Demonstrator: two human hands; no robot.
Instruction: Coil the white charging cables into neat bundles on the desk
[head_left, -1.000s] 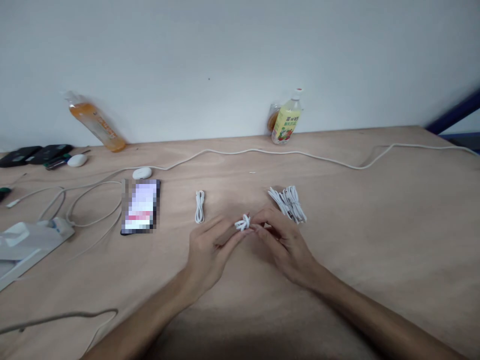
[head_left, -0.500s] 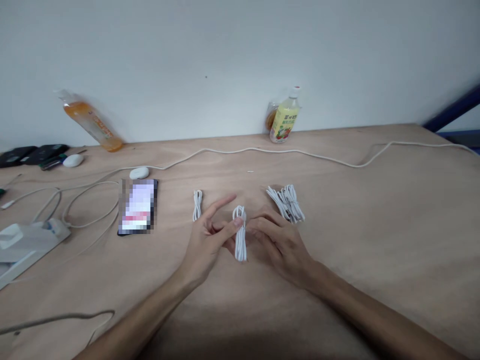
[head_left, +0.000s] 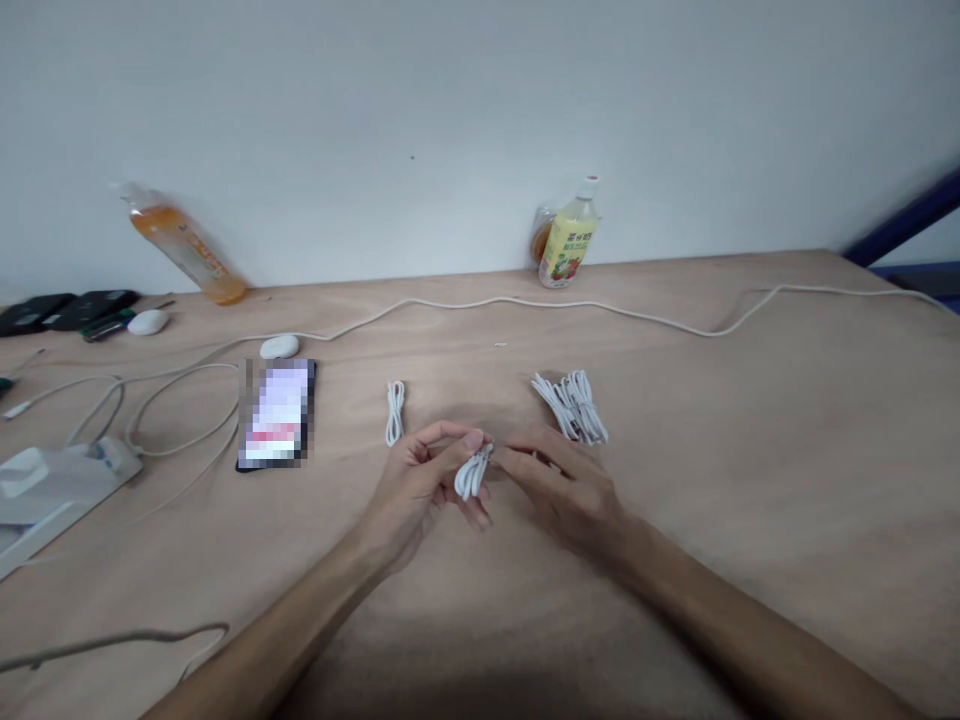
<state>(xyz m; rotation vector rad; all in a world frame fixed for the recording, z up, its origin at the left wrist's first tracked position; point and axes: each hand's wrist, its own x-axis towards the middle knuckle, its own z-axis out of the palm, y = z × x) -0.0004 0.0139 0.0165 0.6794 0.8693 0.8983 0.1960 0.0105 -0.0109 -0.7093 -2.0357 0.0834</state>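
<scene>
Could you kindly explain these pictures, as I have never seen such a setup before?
There is no machine: these are a person's bare left hand and right hand, seen by one camera worn on the head, looking forward and down. The left hand holds a bundle of white cable; the right is at its upper end, though whether it grips is unclear. On the wooden table lie another small white bundle, a larger group of white cables and a phone. A bottle of orange drink is near the wall.
</scene>
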